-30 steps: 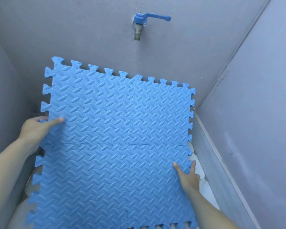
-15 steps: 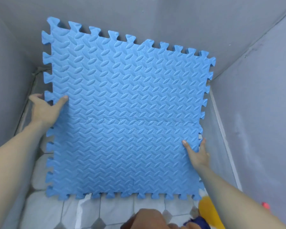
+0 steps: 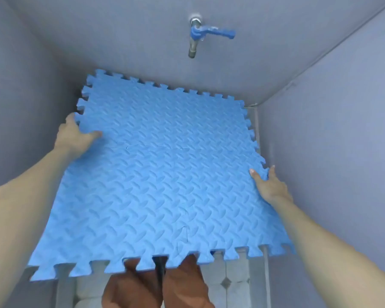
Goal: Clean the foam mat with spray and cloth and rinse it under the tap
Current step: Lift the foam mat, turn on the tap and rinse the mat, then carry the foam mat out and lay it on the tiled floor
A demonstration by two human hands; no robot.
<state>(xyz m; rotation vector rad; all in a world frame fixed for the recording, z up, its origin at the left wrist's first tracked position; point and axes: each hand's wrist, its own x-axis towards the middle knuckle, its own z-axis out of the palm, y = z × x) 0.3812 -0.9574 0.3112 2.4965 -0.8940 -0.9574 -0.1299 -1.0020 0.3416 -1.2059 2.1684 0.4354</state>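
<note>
A large blue foam mat [image 3: 165,174] with a leaf-like embossed pattern and jigsaw edges fills the middle of the head view, held tilted in the air with its far edge toward the back wall. My left hand [image 3: 76,136] grips its left edge, thumb lying on the top face. My right hand [image 3: 268,185] grips the right edge the same way. A tap [image 3: 196,38] with a blue lever handle sticks out of the grey back wall above the mat's far edge. No water runs from it. Spray and cloth are not visible.
Grey walls close in on the left, back and right, forming a narrow stall. White floor tiles [image 3: 231,283] with small dark diamonds show below the mat's near edge. My knees in brown trousers [image 3: 156,287] sit under that edge.
The mat has swung from standing nearly upright against the back wall to lying much flatter, its near edge now over my knees. The view lifted and the tap came back into sight.
</note>
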